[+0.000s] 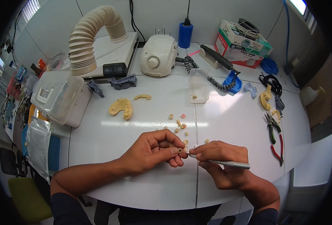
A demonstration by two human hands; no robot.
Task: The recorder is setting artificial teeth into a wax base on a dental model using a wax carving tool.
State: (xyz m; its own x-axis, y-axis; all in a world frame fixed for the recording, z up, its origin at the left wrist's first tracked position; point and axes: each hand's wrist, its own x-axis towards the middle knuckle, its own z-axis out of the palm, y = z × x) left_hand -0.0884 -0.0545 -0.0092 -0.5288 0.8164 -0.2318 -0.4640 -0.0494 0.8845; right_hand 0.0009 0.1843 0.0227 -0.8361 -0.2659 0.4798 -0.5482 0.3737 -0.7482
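Observation:
My left hand [156, 148] is closed with thumb and fingers pinching a small pale, tooth-like piece [180, 150]. My right hand [222, 157] grips a slim silver pen-like tool [238, 164], its thin tip touching or very near that piece. Several small pale tooth pieces [176, 130] and a pink piece [183, 116] lie on the white table [248, 120] just beyond my fingers. A yellow dental arch model [121, 108] and a short curved tooth strip [142, 96] rest farther left. A clear plastic box [198, 86] with a small piece inside sits behind them.
White control unit [157, 58], handpiece [216, 56], ribbed hose [81, 45] and boxes [237, 48] line the back. A lidded container [62, 97] and packets [38, 146] crowd the left. Pliers [271, 129], yellow models [265, 97] and blue moulds [250, 90] lie right.

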